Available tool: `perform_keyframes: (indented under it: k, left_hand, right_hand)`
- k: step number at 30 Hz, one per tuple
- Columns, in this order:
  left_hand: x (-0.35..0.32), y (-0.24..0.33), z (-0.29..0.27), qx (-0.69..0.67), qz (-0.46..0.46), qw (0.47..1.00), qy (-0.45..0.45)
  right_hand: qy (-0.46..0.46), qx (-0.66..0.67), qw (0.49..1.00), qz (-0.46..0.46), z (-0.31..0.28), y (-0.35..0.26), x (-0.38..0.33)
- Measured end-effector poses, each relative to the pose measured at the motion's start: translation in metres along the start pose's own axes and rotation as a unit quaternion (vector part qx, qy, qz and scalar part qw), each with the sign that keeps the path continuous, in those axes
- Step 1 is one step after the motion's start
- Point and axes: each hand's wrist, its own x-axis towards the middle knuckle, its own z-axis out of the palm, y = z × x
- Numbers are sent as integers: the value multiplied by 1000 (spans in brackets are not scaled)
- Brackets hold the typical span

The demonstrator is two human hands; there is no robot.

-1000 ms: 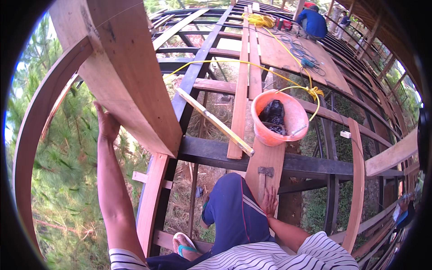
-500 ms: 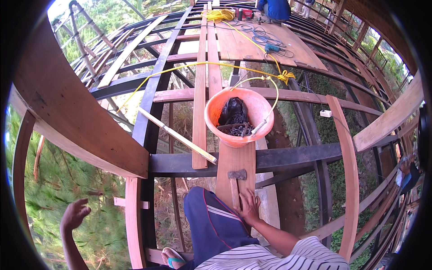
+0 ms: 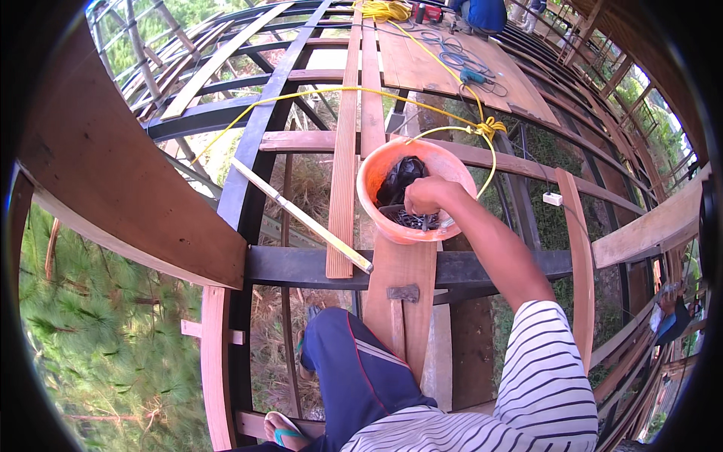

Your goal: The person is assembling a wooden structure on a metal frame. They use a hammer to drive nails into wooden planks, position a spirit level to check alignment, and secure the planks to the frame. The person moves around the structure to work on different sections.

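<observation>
- We sat high on a framework of dark steel beams [image 3: 316,265] and curved ribs, with grass and pine foliage visible far below through the open bays.
- A broad reddish timber board [image 3: 113,181] crossed the upper left of the view at a slant, resting on the frame.
- Farther off, a boarded deck [image 3: 422,64] carried a coil of yellow rope [image 3: 384,10], loose cables and a small power tool; another person in blue [image 3: 482,11] crouched at its far end.
- Our striped sleeve [image 3: 542,361] entered from the lower right, and our leg in dark blue trousers [image 3: 354,369] lay along the frame, the foot in a sandal [image 3: 282,433].
- A narrow plank [image 3: 403,301] ran from our lap toward the middle of the view, crossing the dark beam.
- An orange plastic bucket [image 3: 376,181] stood at the far end of that plank, near the centre of the view; a length of yellow rope [image 3: 339,90] ran to it from a knot on the frame beyond.
- A slim pale batten [image 3: 301,217] lay diagonally across the open bay, just left of the bucket.
- Our right hand [image 3: 428,196] was inside the bucket, fingers [image 3: 422,205] curled down onto a heap of small dark nails [image 3: 413,220]; we could not tell whether any were actually gripped.
- A black bag [image 3: 399,179] lay in the bucket beside the hand.
- A hammer [image 3: 403,294] rested on the plank between the bucket and our knee, head toward the bucket.
- Our left hand was out of view.
</observation>
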Motion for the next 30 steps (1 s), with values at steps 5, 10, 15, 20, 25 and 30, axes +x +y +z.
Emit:
perform_keyframes:
  k: [5, 10, 15, 20, 25, 30]
  left_hand:
    - [-17, -42, 82, 21, -15, 992, 123]
    - [-14, -47, 100, 33, -79, 991, 107]
    - [-25, -27, 42, -183, -176, 967, 15]
    - [-84, -4, -207, -516, -101, 840, 129]
    - [-142, 17, -359, -515, 70, 825, 221]
    - [-182, 93, -413, -320, 144, 898, 264]
  right_hand:
    - [-139, -121, 981, 52, 20, 0, 44]
    - [-87, -110, 986, 90, 39, -16, 58]
    - [-15, -149, 984, 91, 29, -18, 45]
    - [12, -222, 970, 99, 14, -20, 14]
    - [112, -204, 966, 111, -30, -25, -52]
    - [403, 197, 876, -178, -50, -128, -179]
